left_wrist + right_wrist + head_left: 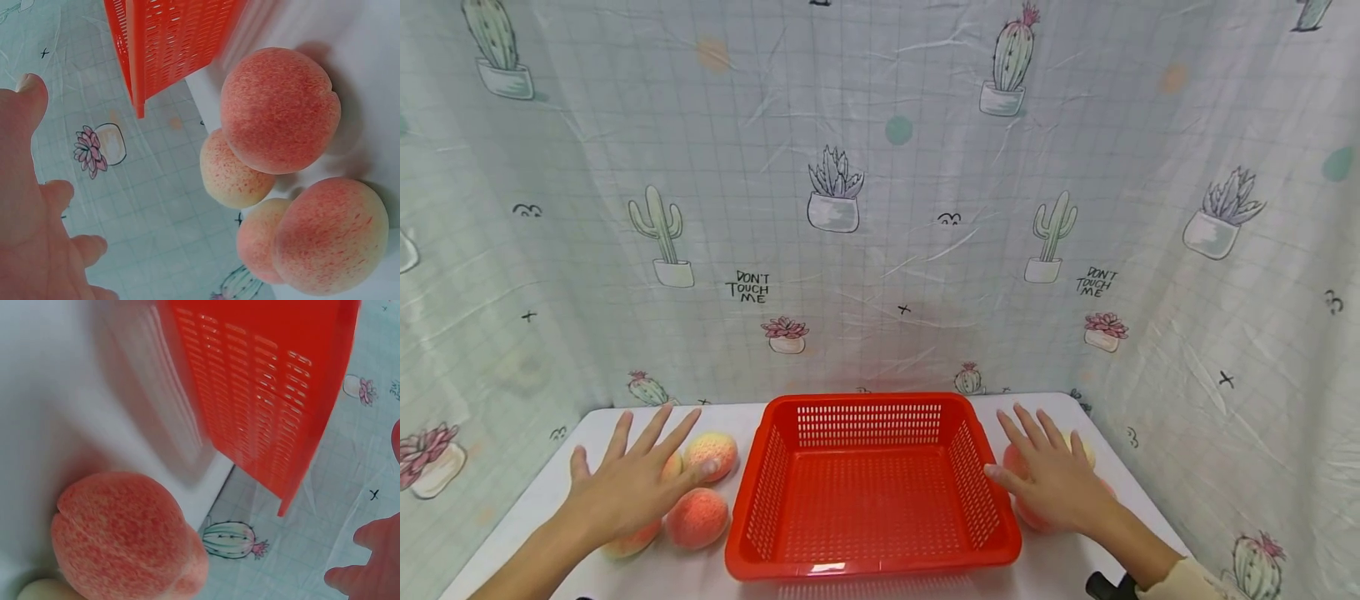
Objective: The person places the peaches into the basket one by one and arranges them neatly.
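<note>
A red plastic basket point(865, 500) with slotted walls stands on the white table, and nothing lies in it. Left of it is a group of several peaches point(697, 518), pink-red to pale yellow. My left hand point(628, 487) hovers above them, fingers spread and holding nothing. On the basket's other side my right hand point(1056, 479) is likewise spread over more peaches point(1036, 518) and partly hides them. The left wrist view shows a large peach point(281, 109) nearest the basket, apart from the hand. In the right wrist view, one reddish peach point(122, 534) overlaps others behind it.
A pale curtain point(880, 275) printed with potted cacti hangs behind the table and along both sides. The white tabletop point(748, 421) shows around the basket and peaches. A black object point(1108, 586) is by the right wrist at the bottom edge.
</note>
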`<state>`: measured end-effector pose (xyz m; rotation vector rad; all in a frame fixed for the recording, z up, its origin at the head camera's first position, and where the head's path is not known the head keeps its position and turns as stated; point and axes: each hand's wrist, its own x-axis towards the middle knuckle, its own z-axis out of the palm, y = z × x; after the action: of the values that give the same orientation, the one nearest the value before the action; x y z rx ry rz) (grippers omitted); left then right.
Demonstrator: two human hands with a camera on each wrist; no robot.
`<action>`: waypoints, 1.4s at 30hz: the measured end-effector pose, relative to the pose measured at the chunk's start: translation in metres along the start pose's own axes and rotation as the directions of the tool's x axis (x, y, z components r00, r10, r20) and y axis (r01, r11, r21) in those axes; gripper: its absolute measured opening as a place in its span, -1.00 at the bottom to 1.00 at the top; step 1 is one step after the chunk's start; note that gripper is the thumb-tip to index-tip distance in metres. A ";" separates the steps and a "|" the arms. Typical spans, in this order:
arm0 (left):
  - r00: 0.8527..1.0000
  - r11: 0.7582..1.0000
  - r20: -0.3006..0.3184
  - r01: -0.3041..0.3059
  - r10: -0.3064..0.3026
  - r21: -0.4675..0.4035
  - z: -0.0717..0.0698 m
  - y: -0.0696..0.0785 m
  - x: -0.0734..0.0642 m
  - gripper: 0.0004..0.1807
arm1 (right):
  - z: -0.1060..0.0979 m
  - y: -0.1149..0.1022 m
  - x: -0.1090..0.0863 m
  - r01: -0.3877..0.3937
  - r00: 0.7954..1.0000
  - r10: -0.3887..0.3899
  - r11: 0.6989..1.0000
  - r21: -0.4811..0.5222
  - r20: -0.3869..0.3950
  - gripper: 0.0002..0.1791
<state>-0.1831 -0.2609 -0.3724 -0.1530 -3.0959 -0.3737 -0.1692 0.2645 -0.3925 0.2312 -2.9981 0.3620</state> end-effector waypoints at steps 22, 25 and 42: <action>0.999 0.999 0.011 0.043 -0.043 -0.022 0.009 -0.021 -0.011 0.08 | 0.014 -0.005 0.004 -0.064 0.994 0.040 0.964 0.258 0.100 0.01; 0.999 0.998 0.008 0.048 -0.048 -0.028 0.010 -0.024 -0.011 0.07 | 0.014 -0.006 0.005 -0.072 0.993 0.041 0.953 0.295 0.110 -0.02; 0.994 0.992 0.027 0.106 -0.104 -0.069 0.020 -0.045 -0.011 0.16 | 0.020 -0.006 0.011 -0.314 0.946 0.181 0.713 0.626 0.268 -0.04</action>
<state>-0.1772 -0.3012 -0.4025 0.0053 -3.1235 -0.4879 -0.1810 0.2526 -0.4088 -0.1045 -2.9343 1.5280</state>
